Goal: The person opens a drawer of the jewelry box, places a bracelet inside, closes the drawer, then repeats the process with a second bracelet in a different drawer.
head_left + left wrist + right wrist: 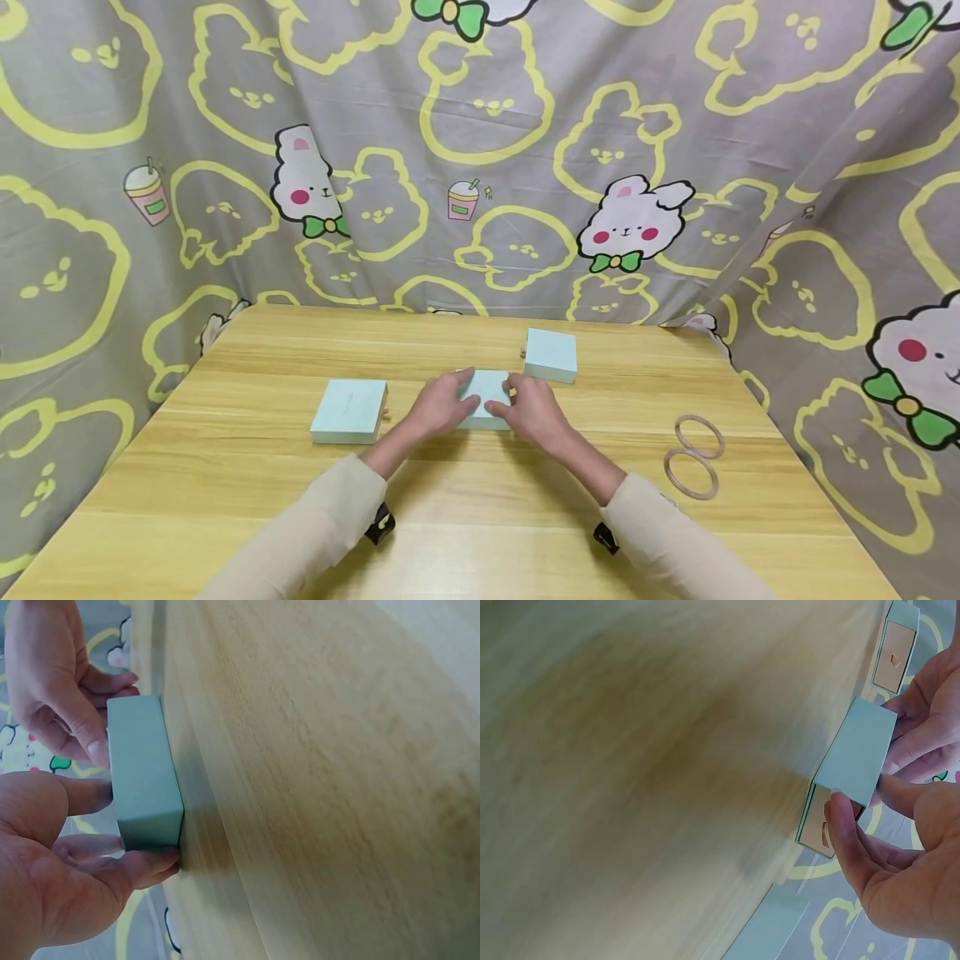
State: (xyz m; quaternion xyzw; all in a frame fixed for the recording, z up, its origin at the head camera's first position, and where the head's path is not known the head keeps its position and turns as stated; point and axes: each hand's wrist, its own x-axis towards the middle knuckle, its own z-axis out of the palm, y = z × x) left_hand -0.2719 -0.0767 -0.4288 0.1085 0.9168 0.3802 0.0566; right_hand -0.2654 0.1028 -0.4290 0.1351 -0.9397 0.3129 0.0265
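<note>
A pale blue drawer box (487,385) lies flat on the wooden table between both hands. At its left end, my left hand (438,404) grips it, thumb on the top face and fingers against the end. My right hand (536,410) holds the opposite end, thumb on top. In the right wrist view, a finger of that hand touches the pinkish drawer front (816,819), beside a small ribbon pull. The drawer seems closed. The left wrist view shows the plain long side (144,765) of the box.
A similar blue box (348,407) sits to the left, its pull facing right. Another blue box (551,354) stands behind on the right, pull facing left. Two pinkish rings (693,497) lie touching on the right of the table (495,550). Patterned curtain (525,183) surrounds the table's back and sides.
</note>
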